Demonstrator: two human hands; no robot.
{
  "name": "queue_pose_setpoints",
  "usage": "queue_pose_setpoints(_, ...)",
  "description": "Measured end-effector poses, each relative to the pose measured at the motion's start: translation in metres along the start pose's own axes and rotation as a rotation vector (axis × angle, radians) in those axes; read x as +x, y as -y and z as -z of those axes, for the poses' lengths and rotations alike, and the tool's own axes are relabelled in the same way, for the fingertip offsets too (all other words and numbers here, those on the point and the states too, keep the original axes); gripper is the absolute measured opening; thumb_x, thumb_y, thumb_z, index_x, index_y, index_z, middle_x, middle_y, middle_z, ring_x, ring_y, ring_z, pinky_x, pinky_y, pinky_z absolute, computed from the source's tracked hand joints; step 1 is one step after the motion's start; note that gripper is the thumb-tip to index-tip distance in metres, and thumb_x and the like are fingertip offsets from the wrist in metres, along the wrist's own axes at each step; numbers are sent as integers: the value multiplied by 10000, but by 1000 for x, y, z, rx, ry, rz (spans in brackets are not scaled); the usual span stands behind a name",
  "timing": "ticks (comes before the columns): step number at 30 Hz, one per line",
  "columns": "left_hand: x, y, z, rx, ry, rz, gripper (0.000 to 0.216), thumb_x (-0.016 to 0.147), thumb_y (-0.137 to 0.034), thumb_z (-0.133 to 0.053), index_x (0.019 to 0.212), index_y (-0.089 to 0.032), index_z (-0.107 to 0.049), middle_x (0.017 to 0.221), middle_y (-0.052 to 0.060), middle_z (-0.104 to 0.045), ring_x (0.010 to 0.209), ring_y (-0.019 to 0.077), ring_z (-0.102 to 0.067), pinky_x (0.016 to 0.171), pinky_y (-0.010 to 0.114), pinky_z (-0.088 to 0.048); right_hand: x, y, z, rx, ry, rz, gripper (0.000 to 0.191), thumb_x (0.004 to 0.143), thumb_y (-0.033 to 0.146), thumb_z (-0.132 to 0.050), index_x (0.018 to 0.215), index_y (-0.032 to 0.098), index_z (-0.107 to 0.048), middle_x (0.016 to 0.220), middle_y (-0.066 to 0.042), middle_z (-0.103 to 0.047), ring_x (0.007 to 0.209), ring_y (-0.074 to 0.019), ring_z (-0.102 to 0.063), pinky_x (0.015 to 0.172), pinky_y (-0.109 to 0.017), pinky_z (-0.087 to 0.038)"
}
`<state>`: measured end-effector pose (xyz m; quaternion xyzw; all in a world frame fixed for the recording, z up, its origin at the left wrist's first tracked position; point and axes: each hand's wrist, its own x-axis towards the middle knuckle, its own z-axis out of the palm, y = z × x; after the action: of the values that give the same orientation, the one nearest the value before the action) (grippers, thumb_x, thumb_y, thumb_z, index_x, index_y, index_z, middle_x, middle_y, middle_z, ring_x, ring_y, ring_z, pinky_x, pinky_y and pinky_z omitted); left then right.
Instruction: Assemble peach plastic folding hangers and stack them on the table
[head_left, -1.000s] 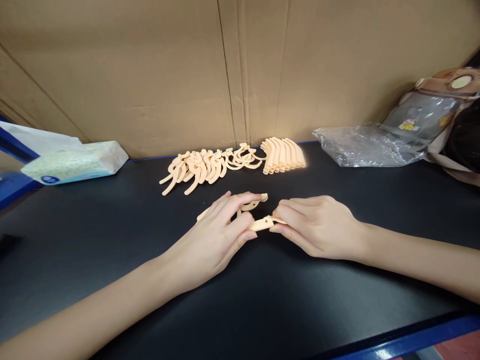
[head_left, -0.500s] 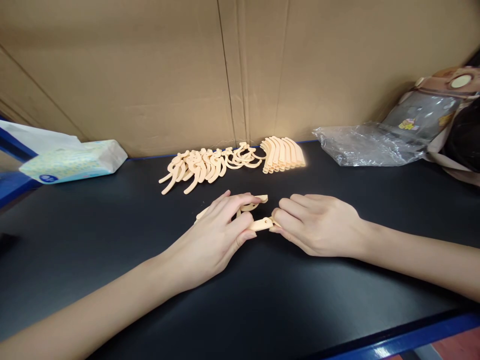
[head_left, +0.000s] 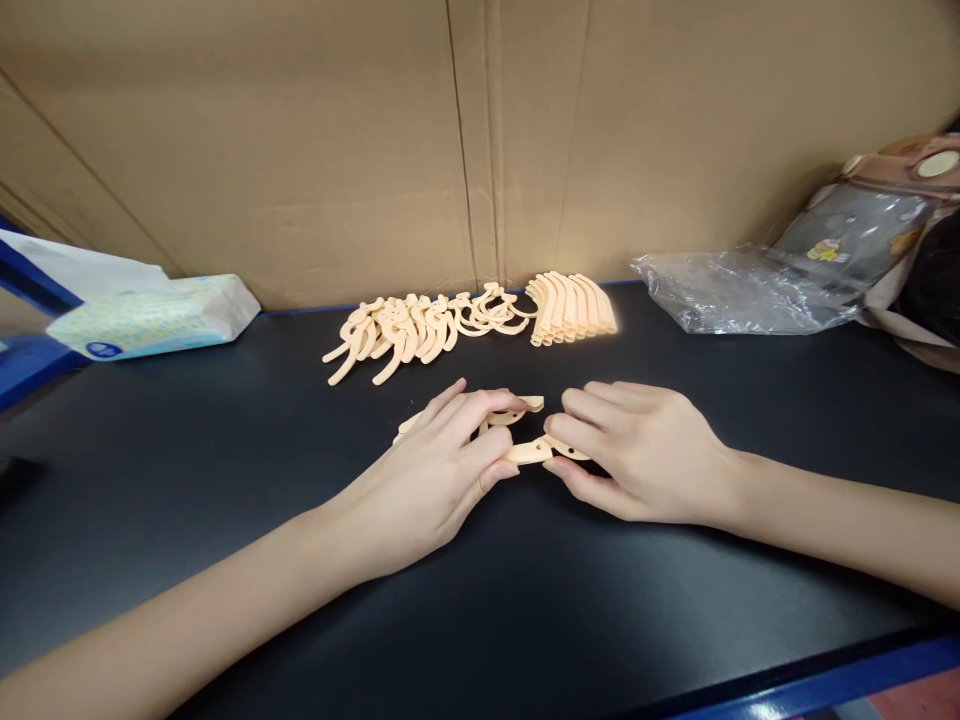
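Observation:
My left hand [head_left: 439, 475] rests on the black tabletop [head_left: 225, 470], fingers curled over a pale orange curved plastic piece [head_left: 517, 410] and pinching one end of a flat strip [head_left: 531, 452] with a small hole. My right hand [head_left: 637, 450] meets it from the right, fingertips closed on a second flat piece [head_left: 566, 448] that touches the strip. The two pieces join between my hands; part of them is hidden under my fingers.
Behind my hands lies a row of several pale orange hook-shaped parts [head_left: 390, 335], ring-like parts [head_left: 495, 312] and stacked curved strips [head_left: 574, 305] against a cardboard wall [head_left: 480, 140]. A tissue pack [head_left: 150, 318] lies left, a clear plastic bag [head_left: 742, 290] right. A blue table edge [head_left: 825, 680] runs along the front.
My right hand has shifted slightly, and its flat piece now shows more under the fingertips against the strip. The left hand has hardly moved. The view drifted a little.

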<state>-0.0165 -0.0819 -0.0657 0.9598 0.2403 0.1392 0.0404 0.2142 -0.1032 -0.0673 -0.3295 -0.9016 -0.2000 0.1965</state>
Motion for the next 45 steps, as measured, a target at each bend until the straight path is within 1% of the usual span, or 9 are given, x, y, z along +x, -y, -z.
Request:
queue_pose_setpoints(7, 0, 0, -2, 21, -11, -2, 178, 1002, -236, -334, 956, -189, -499, 1311, 90, -471, 1285, 178, -432, 1166, 491, -234, -1, -3, 1, 66, 47, 0, 358, 972, 401, -389, 764, 175, -572, 673, 1, -529, 594, -134, -454, 568, -277, -311)
queue_pose_setpoints(10, 0, 0, -3, 24, -14, -4, 173, 1002, -244, -341, 933, -193, -491, 1308, 86, -470, 1292, 178, -421, 1166, 486, -235, -1, -2, 2, 101, 61, -14, 359, 981, 370, -375, 758, 167, -569, 676, 1, -542, 593, -129, -460, 574, -275, -317)
queue_pose_setpoints(20, 1, 1, -2, 31, 11, -1, 175, 1005, -254, -333, 951, -194, -488, 1313, 79, -460, 1290, 171, -418, 1169, 485, -230, 2, -1, 2, 180, 85, -44, 333, 972, 329, -385, 750, 159, -565, 684, 1, -569, 593, -118, -476, 581, -267, -324)
queue_pose_setpoints(31, 1, 0, -1, 32, 15, 0, 172, 1002, -245, -339, 951, -195, -495, 1304, 80, -467, 1272, 170, -440, 1165, 496, -235, 1, 0, 3, 269, 123, -108, 316, 952, 325, -416, 704, 168, -530, 646, 18, -548, 570, -101, -467, 569, -249, -322)
queue_pose_setpoints(36, 2, 0, -1, 2, 20, 12, 178, 999, -250, -353, 936, -196, -511, 1319, 76, -479, 1261, 174, -462, 1167, 489, -227, 3, 1, 3, 316, 138, -109, 313, 952, 285, -401, 683, 175, -517, 633, 24, -536, 546, -93, -446, 552, -240, -308)
queue_pose_setpoints(39, 2, -1, -1, -33, 13, 32, 194, 993, -260, -364, 905, -199, -526, 1345, 69, -482, 1283, 194, -446, 1164, 491, -227, 2, 0, 2, 322, 146, -101, 311, 952, 294, -407, 686, 176, -517, 633, 25, -526, 548, -95, -442, 553, -238, -305)
queue_pose_setpoints(41, 1, -1, 0, -68, -14, 70, 197, 981, -312, -391, 893, -201, -527, 1365, 74, -475, 1290, 223, -436, 1151, 505, -241, 0, -2, 2, 328, 158, -87, 306, 954, 306, -409, 697, 178, -517, 636, 26, -518, 550, -99, -438, 556, -241, -305)
queue_pose_setpoints(43, 0, 1, 1, -105, -33, 147, 209, 968, -367, -404, 920, -205, -526, 1378, 86, -459, 1280, 250, -438, 1114, 513, -301, -2, -5, 1, 348, 181, -65, 290, 959, 324, -410, 736, 179, -527, 657, 24, -524, 572, -105, -448, 574, -245, -317)
queue_pose_setpoints(45, -2, 6, 3, -137, -31, 245, 215, 959, -392, -402, 978, -216, -525, 1385, 91, -441, 1270, 263, -442, 1059, 498, -376, -3, -6, 1, 382, 210, -44, 245, 955, 341, -427, 817, 176, -544, 705, 18, -551, 610, -111, -467, 599, -248, -333)
